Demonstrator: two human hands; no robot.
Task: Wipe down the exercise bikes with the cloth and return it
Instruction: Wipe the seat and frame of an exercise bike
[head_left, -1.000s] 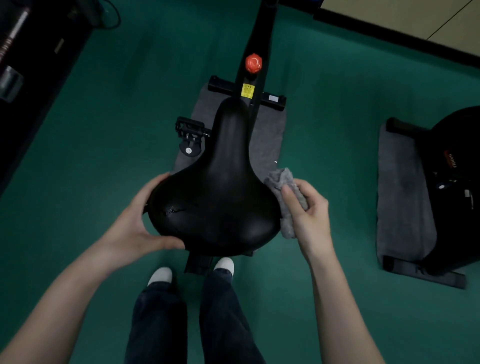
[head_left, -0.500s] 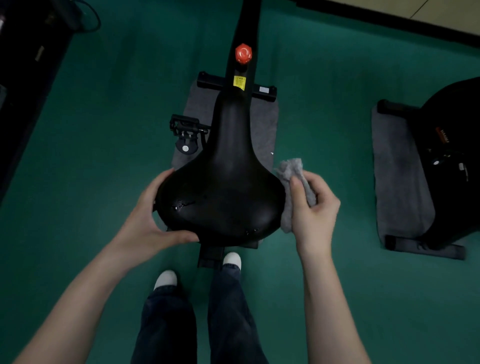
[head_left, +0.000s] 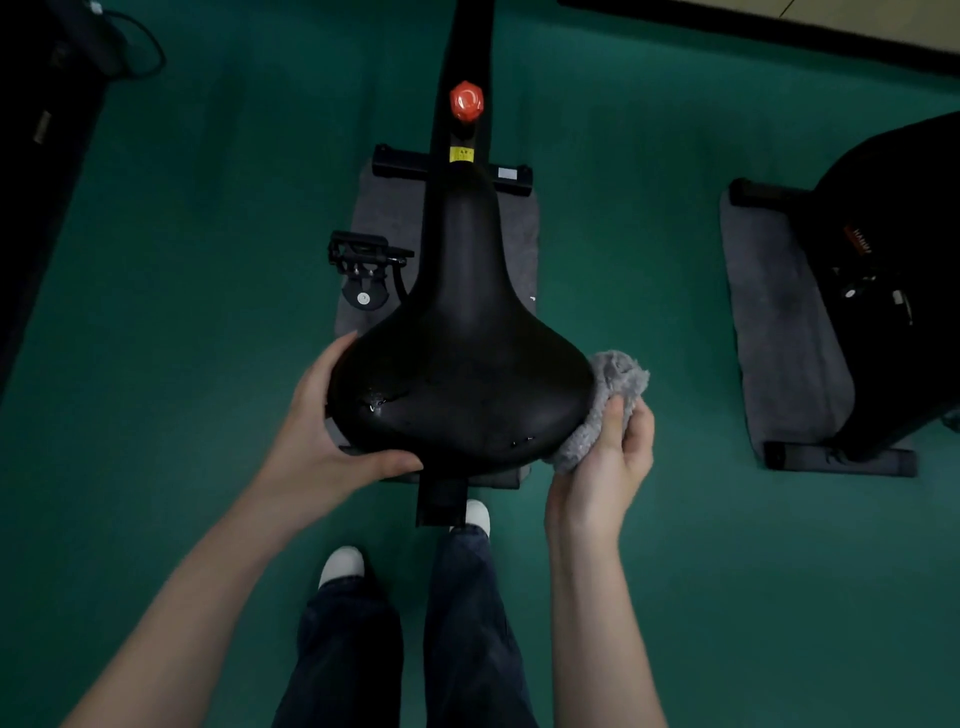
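Observation:
A black bike saddle (head_left: 462, 374) fills the middle of the view, its nose pointing away from me. My left hand (head_left: 322, 441) grips the saddle's rear left edge, thumb along the back rim. A fluffy grey cloth (head_left: 605, 400) is pressed against the saddle's right rear side by my right hand (head_left: 605, 473), whose fingers curl round it. Beyond the saddle nose the bike frame (head_left: 462, 52) carries a red knob (head_left: 466, 100). A second black exercise bike (head_left: 893, 291) stands at the right.
Both bikes stand on grey mats (head_left: 779, 322) on a green floor. A black pedal (head_left: 366, 260) sticks out left of the saddle post. Dark equipment with a cable (head_left: 52, 104) lines the far left. My two legs and white shoes (head_left: 343, 566) are below the saddle.
My right hand has slid the cloth back along the saddle's right side toward its rear corner. My left hand has kept its hold on the left rear edge.

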